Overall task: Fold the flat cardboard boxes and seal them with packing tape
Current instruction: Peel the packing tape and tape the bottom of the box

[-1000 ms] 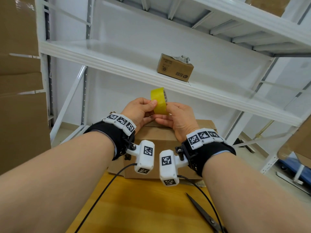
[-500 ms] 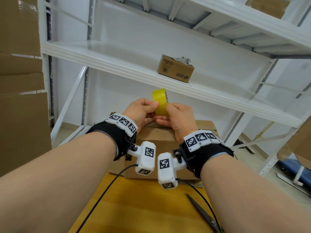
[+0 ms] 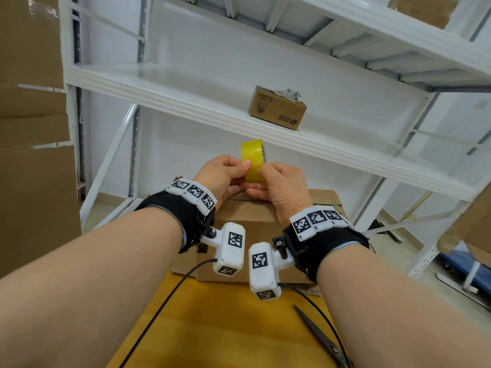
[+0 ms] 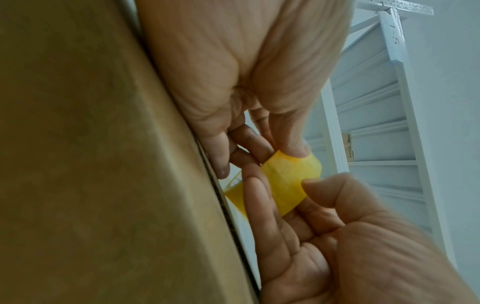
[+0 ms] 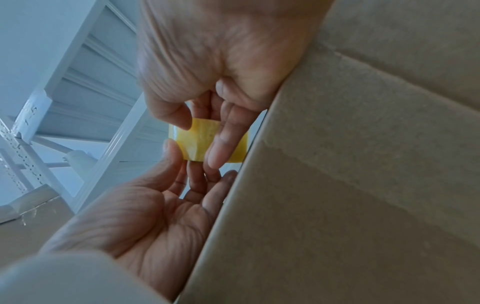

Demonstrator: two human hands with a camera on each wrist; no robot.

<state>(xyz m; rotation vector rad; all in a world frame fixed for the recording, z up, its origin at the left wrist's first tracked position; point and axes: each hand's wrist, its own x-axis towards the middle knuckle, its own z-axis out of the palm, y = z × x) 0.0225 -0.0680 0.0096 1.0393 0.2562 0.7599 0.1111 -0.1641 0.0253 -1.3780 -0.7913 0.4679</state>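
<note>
Both hands hold a yellow packing tape roll (image 3: 253,160) upright in the air, just above the far edge of a folded cardboard box (image 3: 247,221). My left hand (image 3: 239,171) pinches the roll's left side, thumb on its outer face. On the right side my right hand (image 3: 267,179) pinches it, thumb tip pressed against the tape surface. The wrist views show the tape roll (image 4: 288,181) (image 5: 197,142) between thumbs and fingers of both hands, close beside the box wall (image 4: 103,164) (image 5: 363,164). No loose tape end is visible.
The box stands on a wooden table (image 3: 225,328). Scissors (image 3: 322,338) lie at the table's near right. White metal shelving (image 3: 186,94) rises behind, with a small carton (image 3: 276,108) on it. Stacked cardboard (image 3: 32,128) fills the left side.
Both hands keep the roll at nearly the same spot. The right thumb has slid a little further onto the roll's outer face.
</note>
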